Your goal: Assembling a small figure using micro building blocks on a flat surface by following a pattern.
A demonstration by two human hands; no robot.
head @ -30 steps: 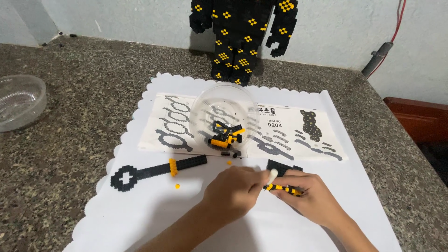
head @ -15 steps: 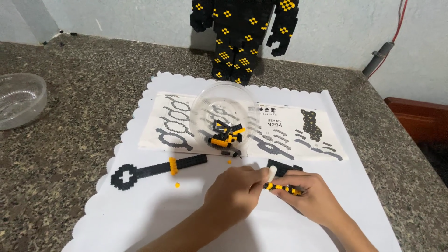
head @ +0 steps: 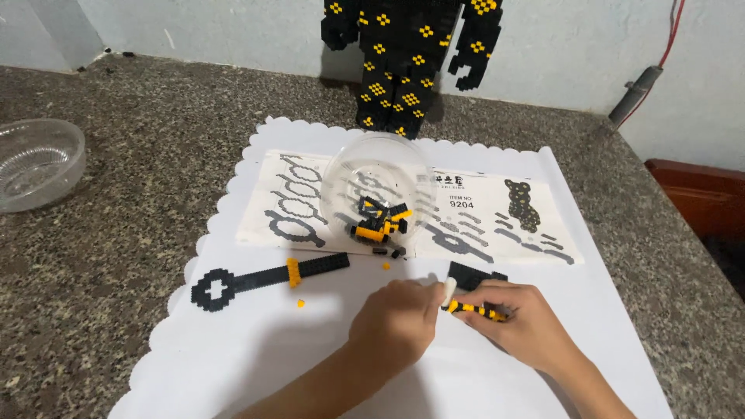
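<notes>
My right hand (head: 521, 327) grips a thin strip of black and yellow small bricks (head: 475, 310) low over the white scalloped paper mat (head: 256, 349). My left hand (head: 396, 322) is closed, pinching a small white piece (head: 448, 289) against the strip's left end. A flat black brick plate (head: 475, 274) lies just beyond my right fingers. To the left on the mat lies a long black key-shaped brick piece with a yellow band (head: 268, 277). A clear bowl tipped on its side (head: 379, 180) holds several black and yellow bricks (head: 380, 221).
A printed instruction sheet (head: 504, 213) lies under the tipped bowl. A tall black and yellow brick figure (head: 411, 62) stands at the back by the wall. A glass bowl (head: 35, 163) sits far left on the granite counter (head: 124, 233). Loose yellow bricks (head: 301, 303) dot the mat.
Both hands stay on the strip in nearly the same place. Nothing else on the mat has moved.
</notes>
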